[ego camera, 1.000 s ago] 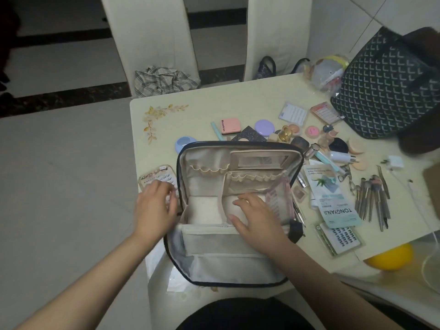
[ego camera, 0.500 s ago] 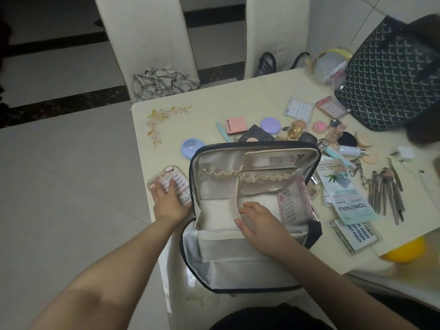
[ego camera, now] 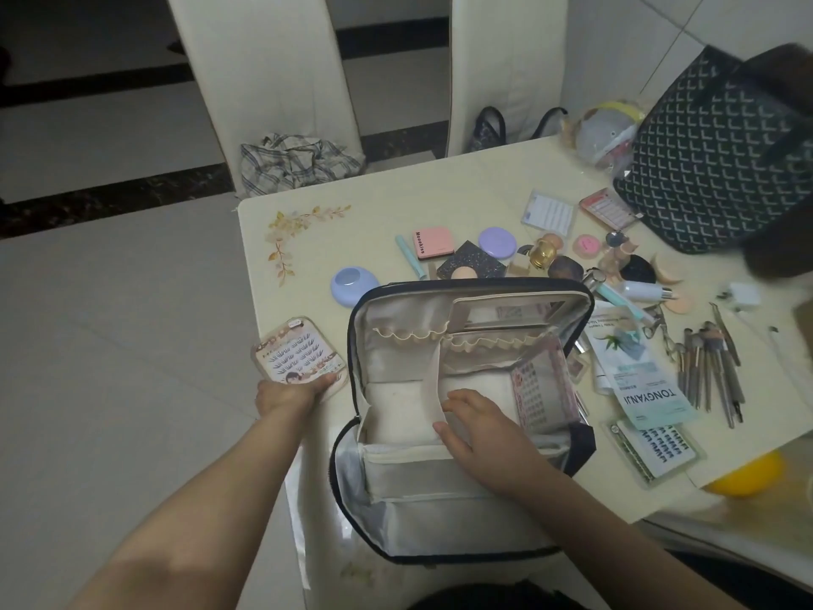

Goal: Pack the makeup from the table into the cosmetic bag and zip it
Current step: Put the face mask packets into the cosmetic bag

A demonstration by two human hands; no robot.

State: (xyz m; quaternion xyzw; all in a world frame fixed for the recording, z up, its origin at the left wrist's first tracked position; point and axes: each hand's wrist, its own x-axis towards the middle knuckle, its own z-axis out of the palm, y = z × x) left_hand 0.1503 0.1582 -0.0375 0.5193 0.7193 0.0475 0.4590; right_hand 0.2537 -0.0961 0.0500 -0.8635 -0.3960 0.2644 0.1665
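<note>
On the table (ego camera: pixel 387 191), seen from the head camera, your cosmetic bag (ego camera: pixel 462 512) lies unzipped with its lid propped up, so both compartments face you for loading. Your right hand (ego camera: pixel 479 438) rests inside the right compartment with fingers relaxed, touching the cream divider (ego camera: pixel 433 376); this appears to steady the bag and keep the left compartment open. One lash card (ego camera: pixel 543 391) already leans upright against the right wall. Your left hand (ego camera: pixel 288 394) grips the near edge of the false-eyelash pack (ego camera: pixel 299 356), just beside the bag's left wall, ready to lift it in. Compacts (ego camera: pixel 497 243), makeup brushes (ego camera: pixel 708 367) and the sheet mask (ego camera: pixel 638 376) remain unpacked beyond and right of the bag.
</note>
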